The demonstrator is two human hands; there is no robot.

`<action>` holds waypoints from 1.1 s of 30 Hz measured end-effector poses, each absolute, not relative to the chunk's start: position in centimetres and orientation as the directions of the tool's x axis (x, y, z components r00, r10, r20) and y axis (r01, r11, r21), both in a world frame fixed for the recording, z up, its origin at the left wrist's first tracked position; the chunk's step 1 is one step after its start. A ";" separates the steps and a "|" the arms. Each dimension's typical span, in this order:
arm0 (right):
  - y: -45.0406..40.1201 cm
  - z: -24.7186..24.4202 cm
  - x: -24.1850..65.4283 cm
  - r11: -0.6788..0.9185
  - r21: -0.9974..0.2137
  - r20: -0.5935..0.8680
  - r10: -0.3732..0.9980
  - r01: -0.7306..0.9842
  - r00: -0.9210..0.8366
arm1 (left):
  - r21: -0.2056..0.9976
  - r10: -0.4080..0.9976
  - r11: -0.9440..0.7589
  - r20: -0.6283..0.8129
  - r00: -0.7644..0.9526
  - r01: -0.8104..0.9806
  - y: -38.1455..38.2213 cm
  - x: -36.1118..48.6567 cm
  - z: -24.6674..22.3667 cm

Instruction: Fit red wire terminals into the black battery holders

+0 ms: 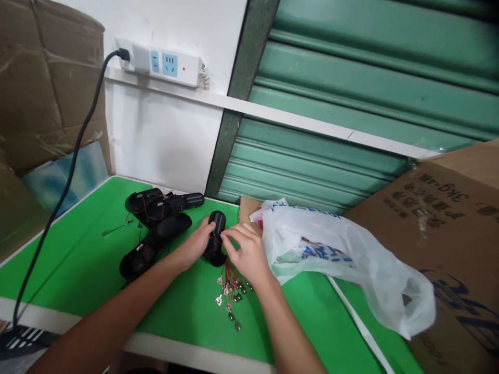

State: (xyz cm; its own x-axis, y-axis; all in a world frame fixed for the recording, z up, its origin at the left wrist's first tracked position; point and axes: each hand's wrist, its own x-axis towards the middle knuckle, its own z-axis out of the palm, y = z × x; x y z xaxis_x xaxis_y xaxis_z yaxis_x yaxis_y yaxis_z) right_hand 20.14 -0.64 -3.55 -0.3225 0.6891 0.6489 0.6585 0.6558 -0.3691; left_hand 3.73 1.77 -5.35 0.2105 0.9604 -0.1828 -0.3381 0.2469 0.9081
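Casing (215,249), black and wired, sits in our left hand (195,243), gripped toward the back edge of the green table (187,311). Our right hand (247,252) has thumb and forefinger pinched closed at its thin wires; whether they catch one, we cannot tell. Green tabletop spans from our forearms to the pale front edge. Red leads (231,291) with metal tabs fan toward that edge. More black casings (156,228) cluster near the back-left corner. Along the back-right, a translucent bag (331,228) contains tabbed wires.
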 end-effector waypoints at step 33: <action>-0.4 -4.1 20.7 0.569 -0.572 0.517 0.809 0.590 -0.279 | 0.730 0.786 0.579 -0.382 0.487 -0.363 1.7 3.0 -4.1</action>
